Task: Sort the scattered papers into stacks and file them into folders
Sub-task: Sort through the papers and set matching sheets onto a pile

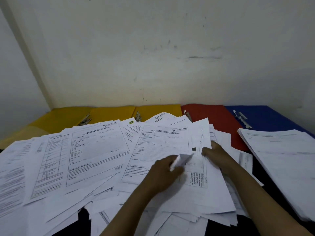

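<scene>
Loose papers [95, 159] are spread in an overlapping heap across most of the desk [255, 167], printed forms facing up at mixed angles. A curled sheet corner [183, 160] is pinched by the left hand [163, 172], fingers curled round it, near the middle of the heap. One tilted sheet [201, 137] is held at its right edge by the right hand [213, 154], thumb on top; the other fingers are hidden under the paper. A tidier stack [279, 159] is set at the right, apart from the heap, partly on the blue folder [265, 116]. Folders are lined up open along the back edge against the wall [153, 48]: yellow folders [109, 113] at left, a red folder [213, 114], then the blue one. Metal fasteners [242, 118] are visible on them. Text on the sheets is too blurred to read.
</scene>
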